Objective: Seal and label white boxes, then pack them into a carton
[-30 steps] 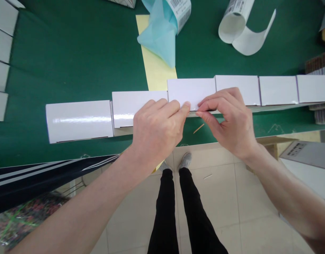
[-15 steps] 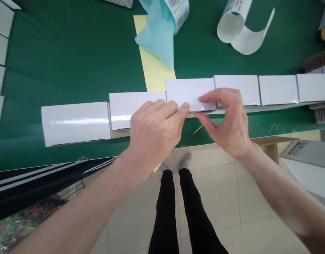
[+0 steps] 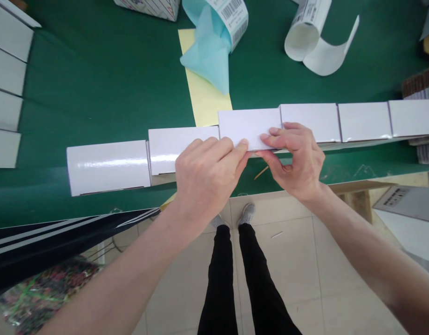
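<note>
A row of white boxes runs along the front of the green table. Both of my hands are at the front edge of one white box (image 3: 247, 124) near the middle of the row. My left hand (image 3: 206, 170) is closed, its thumb on the box's top near the front edge and its fingers curled over the neighbouring white box (image 3: 172, 142). My right hand (image 3: 295, 160) pinches the same edge, fingertips on top and thumb at the front face. Whether a small thing sits between the fingertips is hidden. A thin wooden stick (image 3: 261, 172) lies just in front.
Behind the row lie a yellow sheet (image 3: 207, 104), a roll of barcode labels with blue backing (image 3: 214, 56) and a white label roll (image 3: 303, 39). More white boxes (image 3: 6, 74) stand at the left. The table's front edge runs below my hands; a carton (image 3: 406, 223) is at the right.
My right fingers have come down flatter on the box, and its thumb has moved close to my left hand. The whole view has shifted slightly.
</note>
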Demonstrator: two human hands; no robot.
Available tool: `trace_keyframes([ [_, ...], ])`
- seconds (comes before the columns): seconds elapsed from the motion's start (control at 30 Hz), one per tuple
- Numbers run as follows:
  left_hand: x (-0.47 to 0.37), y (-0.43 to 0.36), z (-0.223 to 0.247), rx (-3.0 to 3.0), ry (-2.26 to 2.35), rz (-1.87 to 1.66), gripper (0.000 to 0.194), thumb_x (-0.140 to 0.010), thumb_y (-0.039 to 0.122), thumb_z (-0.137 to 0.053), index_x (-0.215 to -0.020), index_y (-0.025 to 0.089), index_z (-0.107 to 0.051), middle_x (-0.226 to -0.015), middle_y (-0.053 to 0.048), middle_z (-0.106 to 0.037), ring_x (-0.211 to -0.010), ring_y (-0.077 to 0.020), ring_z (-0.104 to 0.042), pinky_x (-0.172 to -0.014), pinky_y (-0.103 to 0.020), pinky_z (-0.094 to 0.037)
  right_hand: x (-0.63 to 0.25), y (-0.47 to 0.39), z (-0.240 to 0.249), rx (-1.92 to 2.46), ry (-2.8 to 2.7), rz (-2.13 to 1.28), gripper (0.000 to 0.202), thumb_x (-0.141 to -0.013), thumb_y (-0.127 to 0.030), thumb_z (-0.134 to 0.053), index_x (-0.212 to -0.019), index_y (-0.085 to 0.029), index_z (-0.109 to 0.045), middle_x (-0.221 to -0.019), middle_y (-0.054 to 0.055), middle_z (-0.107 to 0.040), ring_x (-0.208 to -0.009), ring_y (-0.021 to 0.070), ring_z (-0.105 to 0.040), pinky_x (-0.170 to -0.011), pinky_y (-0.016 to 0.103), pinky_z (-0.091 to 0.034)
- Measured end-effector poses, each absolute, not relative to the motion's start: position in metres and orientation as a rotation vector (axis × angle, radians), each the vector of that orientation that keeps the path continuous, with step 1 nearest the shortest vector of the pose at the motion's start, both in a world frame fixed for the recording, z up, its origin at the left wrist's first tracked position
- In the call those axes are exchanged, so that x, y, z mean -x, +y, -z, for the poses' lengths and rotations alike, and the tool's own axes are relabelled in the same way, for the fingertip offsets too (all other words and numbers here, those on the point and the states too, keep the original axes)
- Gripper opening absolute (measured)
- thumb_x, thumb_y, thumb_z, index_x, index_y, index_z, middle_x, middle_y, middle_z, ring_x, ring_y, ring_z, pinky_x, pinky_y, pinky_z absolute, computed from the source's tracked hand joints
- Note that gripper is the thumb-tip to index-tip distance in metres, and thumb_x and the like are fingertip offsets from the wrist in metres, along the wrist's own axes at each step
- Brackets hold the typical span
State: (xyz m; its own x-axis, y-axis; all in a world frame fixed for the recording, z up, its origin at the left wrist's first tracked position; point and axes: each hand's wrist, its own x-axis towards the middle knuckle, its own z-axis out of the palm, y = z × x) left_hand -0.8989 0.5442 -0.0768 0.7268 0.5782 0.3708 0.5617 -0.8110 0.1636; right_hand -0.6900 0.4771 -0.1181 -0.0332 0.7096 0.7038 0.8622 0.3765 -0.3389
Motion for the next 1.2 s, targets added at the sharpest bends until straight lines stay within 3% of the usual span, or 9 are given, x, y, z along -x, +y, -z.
trace_keyframes([
  [0.13,0.9,0.544,0.076,-2.895,0.92,-0.65,0.029,-0.103,0.034,-0.05,-0.121,0.023,-0.07,-0.086,-0.006,-0.073,-0.08,-0.0222,-0.064,-0.068,-0.039,-0.037,0.69,0.48,0.125,1.296,-1.778,0.31,0.036,-0.09,-0.021,-0.074,-0.12,-0.03,-0.056,-0.11,0.001,-0.077,-0.107,0.0239,-0.073,-0.102,0.053,-0.058],
  [0.33,0.899,0.545,0.075,-2.933,0.909,-0.692,0.027,-0.103,0.032,-0.052,-0.12,0.022,-0.07,-0.083,-0.003,-0.071,-0.077,-0.0198,-0.062,-0.067,-0.038,-0.035,0.684,0.485,0.137,1.214,-1.919,0.6,0.025,-0.083,-0.017,-0.077,-0.098,-0.033,-0.067,-0.121,-0.004,-0.074,-0.115,0.0241,-0.069,-0.099,0.052,-0.058],
  [0.67,0.899,0.546,0.078,-2.92,0.908,-0.726,0.028,-0.102,0.032,-0.055,-0.121,0.02,-0.071,-0.083,-0.003,-0.072,-0.077,-0.0198,-0.06,-0.068,-0.037,-0.035,0.677,0.487,0.147,1.173,-1.938,0.688,0.042,-0.084,-0.018,-0.079,-0.118,-0.04,-0.069,-0.128,-0.004,-0.071,-0.115,0.0209,-0.068,-0.099,0.044,-0.058],
  [0.87,0.898,0.546,0.08,-2.865,0.911,-0.77,0.026,-0.101,0.032,-0.058,-0.119,0.021,-0.072,-0.082,-0.003,-0.071,-0.076,-0.0181,-0.059,-0.068,-0.036,-0.036,0.679,0.48,0.142,1.269,-1.976,0.575,0.052,-0.088,-0.015,-0.076,-0.135,-0.036,-0.063,-0.129,-0.001,-0.07,-0.122,0.0198,-0.063,-0.109,0.042,-0.05],
  [1.2,0.9,0.541,0.064,-2.712,0.926,-0.725,0.023,-0.104,0.03,-0.052,-0.109,0.021,-0.073,-0.077,-0.001,-0.067,-0.077,-0.0156,-0.059,-0.072,-0.033,-0.038,0.688,0.468,0.118,1.294,-2.011,0.444,0.056,-0.084,-0.008,-0.075,-0.137,-0.026,-0.066,-0.123,0.008,-0.073,-0.118,0.0277,-0.066,-0.108,0.051,-0.053],
])
